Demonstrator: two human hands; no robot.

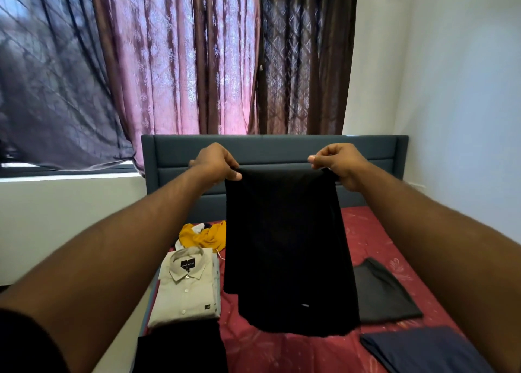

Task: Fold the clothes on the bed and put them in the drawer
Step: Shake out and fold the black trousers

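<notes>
A black garment (pixel 284 248) hangs in the air over the bed, held up by its top edge. My left hand (pixel 217 161) pinches its upper left corner and my right hand (pixel 338 162) pinches its upper right corner. Its lower hem dangles just above the red bedsheet (pixel 366 226). On the bed's left side lies a folded beige shirt (pixel 187 288). Behind it sits a crumpled yellow garment (pixel 207 237). To the right lie a folded dark grey garment (pixel 384 293) and a folded navy garment (pixel 423 350). Another black cloth (pixel 180 347) lies at the near left.
A dark blue padded headboard (pixel 273 147) stands at the far end of the bed. Purple-brown curtains (pixel 174 56) hang behind it over a window. A white wall (pixel 465 90) runs along the right. No drawer is in view.
</notes>
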